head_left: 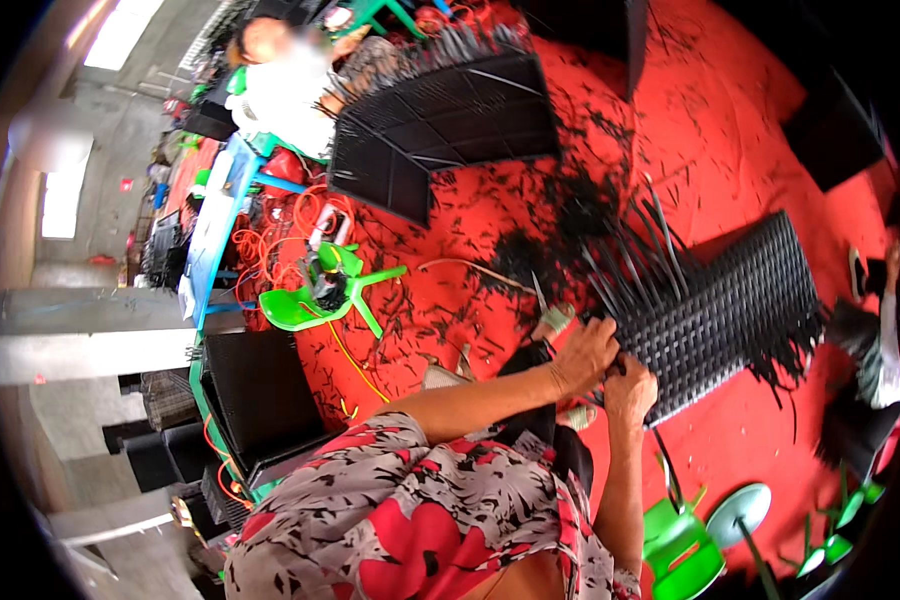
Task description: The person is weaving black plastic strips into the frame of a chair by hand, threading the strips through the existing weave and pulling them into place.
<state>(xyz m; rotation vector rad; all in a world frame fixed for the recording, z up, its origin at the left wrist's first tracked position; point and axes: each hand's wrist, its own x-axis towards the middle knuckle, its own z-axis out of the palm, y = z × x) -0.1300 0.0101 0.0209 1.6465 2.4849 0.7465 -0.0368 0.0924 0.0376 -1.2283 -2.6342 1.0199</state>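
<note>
A black woven wicker panel [722, 318] stands at my right, with loose strips [642, 255] sticking out of its far end and a fringe of strip ends [785, 352] along its right side. My left hand [587, 352] is closed at the panel's near left edge, fingers pinched together. Close beside it, my right hand [631, 390] is closed at the same edge. Between the two hands a bit of black strip shows; the fingertips partly hide it. A thin pointed piece [539, 290] lies beyond my left hand, near my foot.
Black strip scraps [530, 258] litter the red floor covering [705, 120]. Green chairs [292, 308] stand left and lower right [682, 550], beside a round stool [740, 512]. A large black woven frame [450, 110] is ahead, near a seated person [285, 105]. Orange cords [270, 255] trail at left.
</note>
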